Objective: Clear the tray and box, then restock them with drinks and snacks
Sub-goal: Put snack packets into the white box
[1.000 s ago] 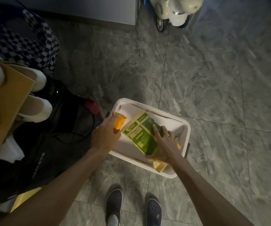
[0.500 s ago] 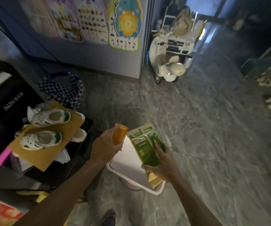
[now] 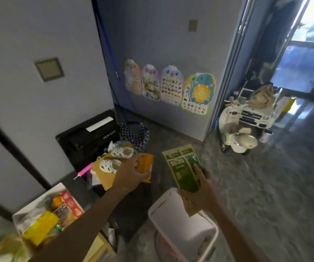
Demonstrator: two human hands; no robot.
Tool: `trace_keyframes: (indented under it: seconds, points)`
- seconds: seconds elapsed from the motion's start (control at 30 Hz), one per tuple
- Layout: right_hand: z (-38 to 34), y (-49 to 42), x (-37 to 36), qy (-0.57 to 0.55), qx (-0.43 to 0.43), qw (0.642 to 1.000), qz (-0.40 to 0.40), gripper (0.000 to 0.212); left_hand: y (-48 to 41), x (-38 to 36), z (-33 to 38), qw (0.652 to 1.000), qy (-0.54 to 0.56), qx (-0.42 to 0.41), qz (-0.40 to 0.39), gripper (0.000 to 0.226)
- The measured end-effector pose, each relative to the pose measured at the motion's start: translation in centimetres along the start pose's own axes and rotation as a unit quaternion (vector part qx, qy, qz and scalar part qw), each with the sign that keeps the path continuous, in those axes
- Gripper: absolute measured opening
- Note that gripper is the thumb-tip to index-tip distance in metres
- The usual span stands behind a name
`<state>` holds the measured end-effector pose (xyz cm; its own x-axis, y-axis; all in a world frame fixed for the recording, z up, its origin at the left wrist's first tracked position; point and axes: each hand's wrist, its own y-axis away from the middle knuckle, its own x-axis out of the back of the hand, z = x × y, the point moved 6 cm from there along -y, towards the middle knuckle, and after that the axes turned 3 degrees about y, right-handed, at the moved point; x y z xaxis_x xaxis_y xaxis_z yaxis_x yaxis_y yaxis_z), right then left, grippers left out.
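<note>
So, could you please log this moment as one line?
left hand: holds orange packet | right hand: holds green packet | white box: below right hand | step: likely clearing box

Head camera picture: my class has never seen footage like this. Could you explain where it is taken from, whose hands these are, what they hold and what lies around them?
There is no machine here. A person wears one wide-angle camera on the head, looking forward and down, so the two arms reaching in are that person's own. The left hand grips an orange snack packet. The right hand holds a green pouch above a white plastic box. To the left are a black appliance, small white shoes on a piece of cardboard, and a checked bag. A carton of snacks sits at lower left, and a toy scooter is parked by the wall.
</note>
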<state>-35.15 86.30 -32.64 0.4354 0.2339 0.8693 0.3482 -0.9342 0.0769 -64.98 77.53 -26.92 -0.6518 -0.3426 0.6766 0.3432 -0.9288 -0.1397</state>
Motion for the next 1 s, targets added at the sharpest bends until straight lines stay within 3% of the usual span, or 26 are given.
trace_keyframes:
  seconds: [0.17, 0.57, 0.77, 1.0]
  points:
    - [-6.9, -1.0, -0.7, -0.021, 0.078, 0.997, -0.017, 0.129, 4.0, 7.9, -2.0, 0.995, -0.013, 0.042, 0.087, 0.068]
    - [-29.7, 1.1, -11.0, 0.026, 0.285, 0.951, -0.113, 0.139, 17.9, 23.2, -13.5, 0.950, -0.018, 0.212, 0.227, 0.058]
    - [-38.0, 2.4, -18.7, 0.000, 0.313, 0.933, -0.179, 0.137, 21.3, 25.8, -20.3, 0.923, -0.024, 0.291, 0.252, 0.049]
    - [-41.7, 2.7, -27.0, -0.017, 0.296, 0.929, -0.223, 0.145, 23.3, 23.5, -28.0, 0.894, 0.008, 0.364, 0.262, 0.052]
